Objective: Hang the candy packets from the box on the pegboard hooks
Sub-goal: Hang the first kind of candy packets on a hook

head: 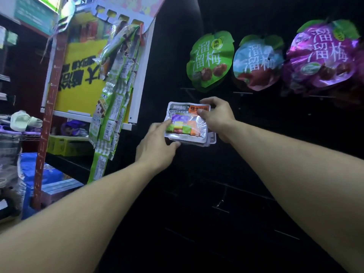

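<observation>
My left hand [157, 142] pinches the packets [188, 123] at their seven o'clock corner; my right hand [216, 115] grips the two o'clock edge. The stack sits mid-frame against the dark pegboard [256, 154], unhung. At one o'clock, plum bags [210, 60] already hang. No box visible, so I judge hanging barely begun.

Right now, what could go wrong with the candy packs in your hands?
The left hand and right hand hold a stack of candy packets, so the lower ones might slip out. The black board is very dark and its hooks are hard to see, so the hole could miss. The green bag hangs close above and might get bumped.
</observation>
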`<state>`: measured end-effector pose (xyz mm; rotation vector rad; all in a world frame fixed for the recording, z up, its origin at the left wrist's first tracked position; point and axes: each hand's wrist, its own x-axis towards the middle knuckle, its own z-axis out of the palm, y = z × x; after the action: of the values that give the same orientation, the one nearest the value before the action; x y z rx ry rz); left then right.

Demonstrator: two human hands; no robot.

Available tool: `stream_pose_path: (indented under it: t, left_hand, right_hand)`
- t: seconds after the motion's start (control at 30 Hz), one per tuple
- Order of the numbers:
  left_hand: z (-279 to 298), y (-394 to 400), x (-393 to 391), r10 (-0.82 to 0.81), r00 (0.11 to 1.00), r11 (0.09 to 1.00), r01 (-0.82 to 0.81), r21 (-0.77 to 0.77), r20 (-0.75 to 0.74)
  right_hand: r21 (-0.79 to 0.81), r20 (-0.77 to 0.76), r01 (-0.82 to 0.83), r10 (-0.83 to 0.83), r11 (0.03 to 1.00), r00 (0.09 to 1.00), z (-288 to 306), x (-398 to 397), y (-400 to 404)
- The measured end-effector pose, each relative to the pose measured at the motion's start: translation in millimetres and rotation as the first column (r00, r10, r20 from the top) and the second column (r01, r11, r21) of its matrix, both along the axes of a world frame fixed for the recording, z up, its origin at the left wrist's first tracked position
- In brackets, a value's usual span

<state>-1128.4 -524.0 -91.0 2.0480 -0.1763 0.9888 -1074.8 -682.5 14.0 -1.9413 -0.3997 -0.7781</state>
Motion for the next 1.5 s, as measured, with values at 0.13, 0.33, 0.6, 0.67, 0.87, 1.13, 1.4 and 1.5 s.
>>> stream_pose_path:
  t: [0.13,0.33,0.6,0.67,0.87,1.13,1.4,1.5]
  left_hand:
    - [13,7,13,0.018,1.000,0.995,-0.018,0.099,0.004]
    - [9,1,21,0.055,0.998,0.989,-0.053,0.139,-0.012]
    - [4,-11,40,-0.064,0.987,0.992,0.080,0.100,-0.148]
    - [8,-13,50,-0.160,0.972,0.987,0.160,-0.013,-0.175]
    - [8,-19,66,-0.260,0.946,0.963,0.239,-0.124,-0.194]
    - [10,-19,48,-0.143,0.973,0.989,0.133,-0.061,-0.183]
    - [-25,-83,-31,-0.097,0.994,0.993,0.100,0.070,-0.045]
    - [-62,-112,-67,-0.162,0.984,0.977,0.171,0.128,-0.078]
  right_hand:
    - [0.062,0.029,0.034,-0.036,0.998,0.999,5,11,4]
    - [0.099,0.017,0.053,-0.055,0.994,0.998,6,13,6]
    - [-0.006,0.030,0.229,-0.229,0.973,0.973,-8,14,3]
    - [-0.074,0.061,0.310,-0.306,0.948,0.950,-13,16,2]
    - [-0.233,-0.090,0.196,-0.222,0.953,0.971,-27,32,4]
    - [-0.275,-0.075,0.155,-0.182,0.949,0.981,-34,10,-12]
    - [-0.007,0.058,0.174,-0.173,0.985,0.983,-99,-87,-52]
    - [0.027,0.052,0.117,-0.118,0.993,0.992,-148,-122,-67]
